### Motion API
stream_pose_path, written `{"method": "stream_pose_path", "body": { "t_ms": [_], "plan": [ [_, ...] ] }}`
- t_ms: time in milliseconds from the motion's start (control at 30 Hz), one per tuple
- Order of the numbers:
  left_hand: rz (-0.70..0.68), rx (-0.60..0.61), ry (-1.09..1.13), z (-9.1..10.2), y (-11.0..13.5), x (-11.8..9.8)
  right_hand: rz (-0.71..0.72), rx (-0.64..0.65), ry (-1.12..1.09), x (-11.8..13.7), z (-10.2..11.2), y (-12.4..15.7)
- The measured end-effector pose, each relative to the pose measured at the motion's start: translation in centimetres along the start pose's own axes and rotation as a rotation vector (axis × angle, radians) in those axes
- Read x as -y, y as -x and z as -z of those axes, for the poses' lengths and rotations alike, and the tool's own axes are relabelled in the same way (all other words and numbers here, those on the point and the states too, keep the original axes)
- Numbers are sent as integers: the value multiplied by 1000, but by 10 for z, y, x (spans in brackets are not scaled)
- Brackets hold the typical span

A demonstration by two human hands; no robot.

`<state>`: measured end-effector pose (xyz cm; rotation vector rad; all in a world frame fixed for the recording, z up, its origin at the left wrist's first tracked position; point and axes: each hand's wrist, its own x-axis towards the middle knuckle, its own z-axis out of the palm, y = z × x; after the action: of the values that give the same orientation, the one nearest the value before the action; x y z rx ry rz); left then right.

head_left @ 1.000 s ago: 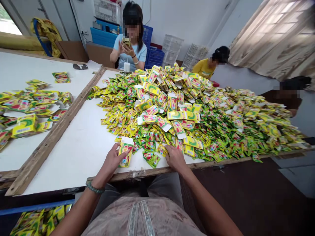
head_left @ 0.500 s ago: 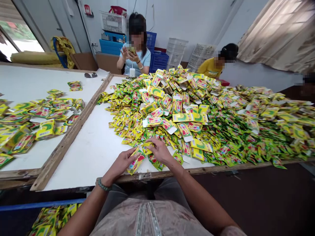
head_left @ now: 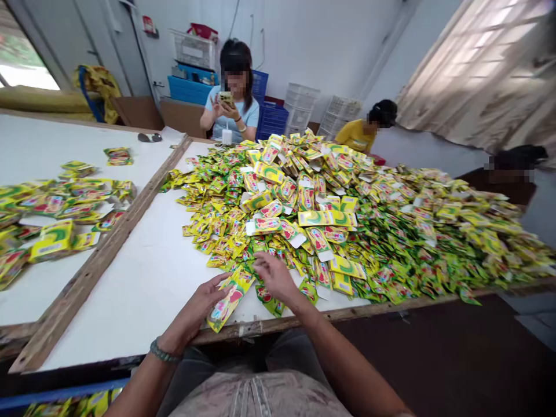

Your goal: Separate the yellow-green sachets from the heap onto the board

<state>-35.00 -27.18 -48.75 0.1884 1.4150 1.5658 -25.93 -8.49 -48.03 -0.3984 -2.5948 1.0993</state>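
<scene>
1. Box (head_left: 231, 296) in the left hand (head_left: 202, 306) is not yet set down; whether its upper end is closed is too blurred to tell.
2. Far more looks left than done: loose packets (head_left: 219, 231) cover much of the tabletop (head_left: 125, 289), and many boxes on the heap (head_left: 315, 218) show white flaps.
3. Across the wooden strip (head_left: 104, 255), 1 smaller group of boxes (head_left: 54, 237) lies apart; whether these count as done, I cannot tell.
4. Held near the tabletop's front edge, the box is slim and yellow, with green and red print, slanted so its upper end points toward the heap.
5. Left fingers and thumb clamp the box's side. The right hand (head_left: 274, 279) is apart from the left, just beside the upper end, fingers bent; whether they grip anything, I cannot tell.
</scene>
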Motion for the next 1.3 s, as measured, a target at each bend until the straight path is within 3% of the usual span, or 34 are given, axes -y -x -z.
{"method": "stream_pose_path", "body": {
  "t_ms": [67,133,200,267,333,433,567,767,900,967,1100,1167,1233,1300],
  "plan": [
    [-7,-1,27,-2,-1,0,16,-78,312,-12,17,-7],
    [-28,0,51,-3,-2,1,27,-37,564,-23,28,-15],
    [-36,-10,67,-3,-3,2,48,18,710,-31,33,-22],
    [-47,-24,72,-3,-4,3,84,-6,750,-33,33,-23],
    [-66,-47,63,-3,-3,3,113,-104,658,-29,29,-21],
    [-98,-89,28,-3,-1,2,23,-213,251,-17,20,-16],
    [-156,-50,-13,-6,1,1,-113,-19,-253,1,0,-14],
    [-183,73,-31,0,6,3,-56,69,-145,7,-9,-14],
    [-174,63,-65,3,7,7,-48,164,-72,21,-2,-14],
    [-180,53,-76,2,6,8,-107,205,-114,29,-1,-14],
    [-224,82,-121,-2,6,6,-320,299,-404,37,-4,-14],
    [-266,69,-163,-3,7,5,-349,327,-458,37,-6,-12],
    [-286,29,-165,-3,7,4,-272,271,-365,37,-6,-9],
    [-276,-12,-134,-3,6,4,-148,112,-219,39,-5,-6]
  ]
}}
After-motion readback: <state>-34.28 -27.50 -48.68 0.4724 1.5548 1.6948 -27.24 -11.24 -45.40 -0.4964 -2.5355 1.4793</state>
